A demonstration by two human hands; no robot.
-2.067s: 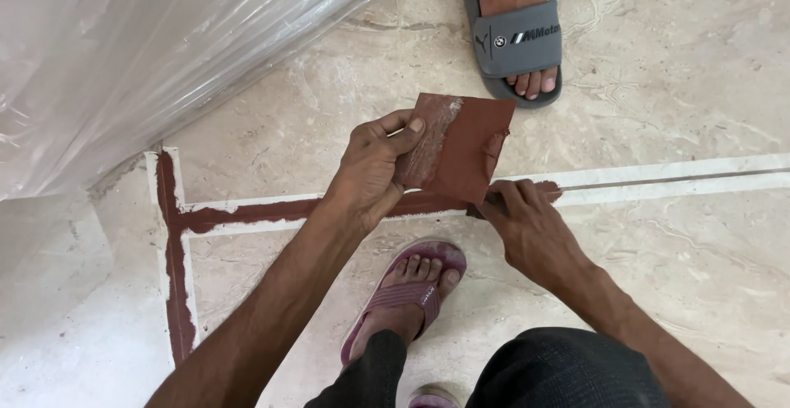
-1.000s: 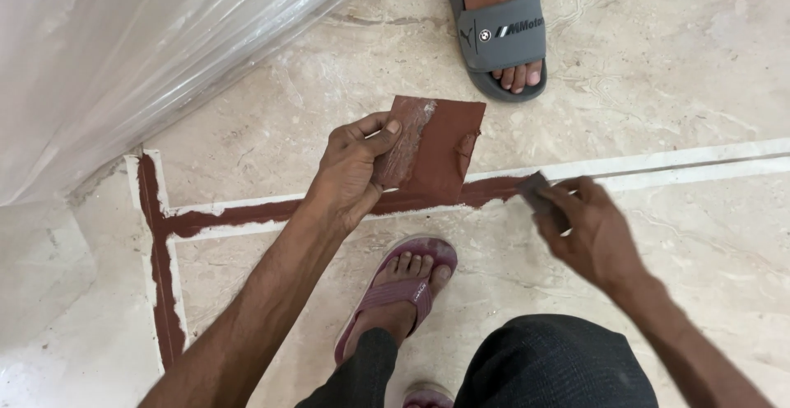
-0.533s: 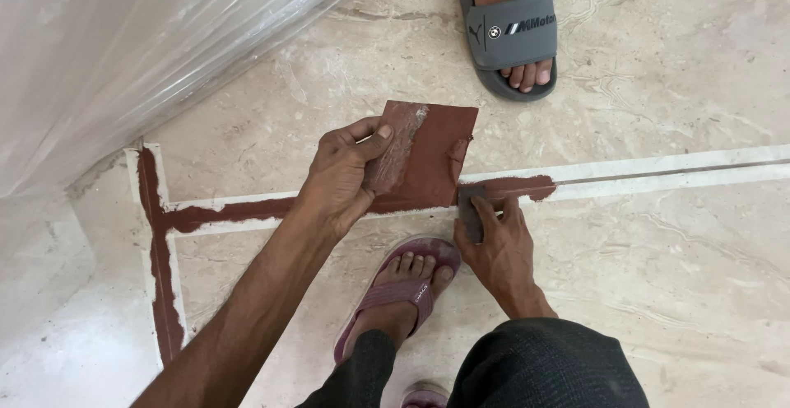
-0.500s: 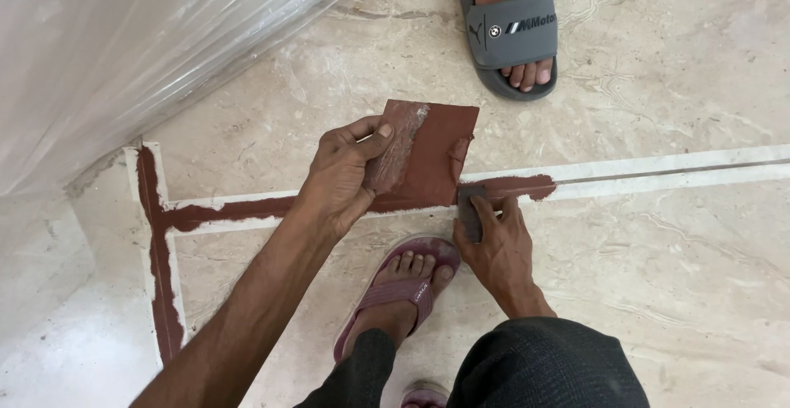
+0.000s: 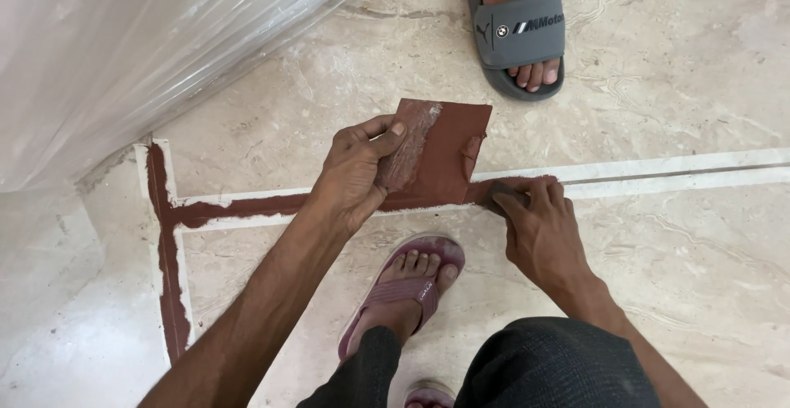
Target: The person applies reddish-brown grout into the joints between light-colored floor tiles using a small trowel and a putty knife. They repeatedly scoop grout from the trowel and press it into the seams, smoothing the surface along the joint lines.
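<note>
Left hand clamps a square board smeared with red-brown paste, held tilted just above the floor joint. Right hand presses a small dark scraper onto the paste-filled joint — fingers curled over it, beside the board's lower edge.

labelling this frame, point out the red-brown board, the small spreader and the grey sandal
red-brown board (image 5: pixel 448 149): head view, flat middle of its smeared face
small spreader (image 5: pixel 496 196): head view, dark end under right fingers
grey sandal (image 5: pixel 520 31): head view, top strap
</note>
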